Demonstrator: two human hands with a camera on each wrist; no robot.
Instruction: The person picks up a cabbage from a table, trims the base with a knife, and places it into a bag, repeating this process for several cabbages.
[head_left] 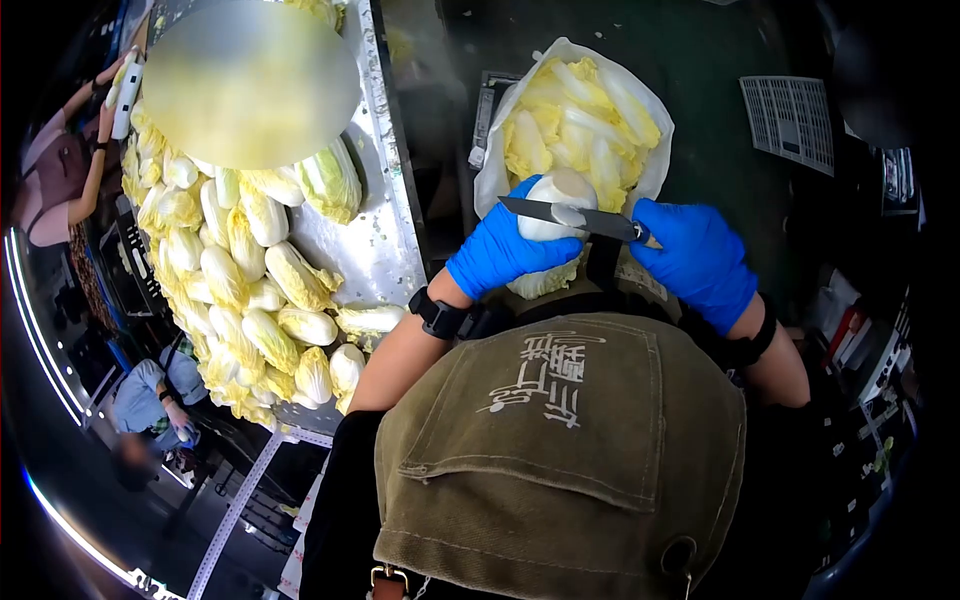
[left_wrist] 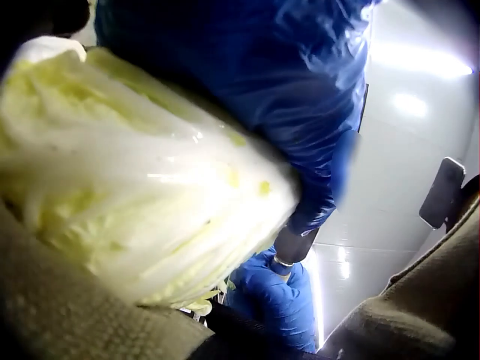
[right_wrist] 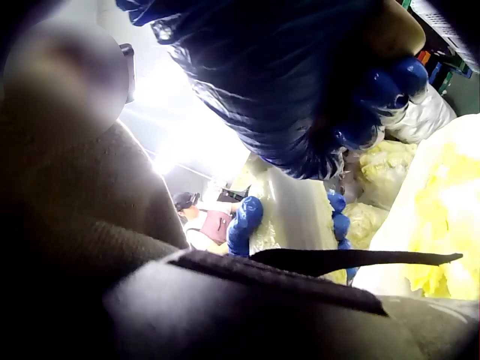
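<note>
My left hand (head_left: 508,250), in a blue glove, grips a napa cabbage (head_left: 565,185) around its side, with the pale cut base facing up. The right hand (head_left: 700,258), gloved in the same blue, holds a knife (head_left: 612,225) by its handle. Its blade lies across the cabbage near the base, and a small white slice overlaps the blade in the head view. White ribs and yellow-green leaves of this cabbage (left_wrist: 150,180) fill much of the left wrist view, close against the apron. Beyond it sits a white bag (head_left: 660,100) filled with loose yellow leaves (head_left: 580,120).
A metal table (head_left: 380,235) on the left carries a large heap of napa cabbages (head_left: 240,270). A grey plastic grid (head_left: 788,122) lies at upper right. Two people stand beyond the table, one with bare arms (head_left: 85,195), one in a light-blue sleeve (head_left: 138,395).
</note>
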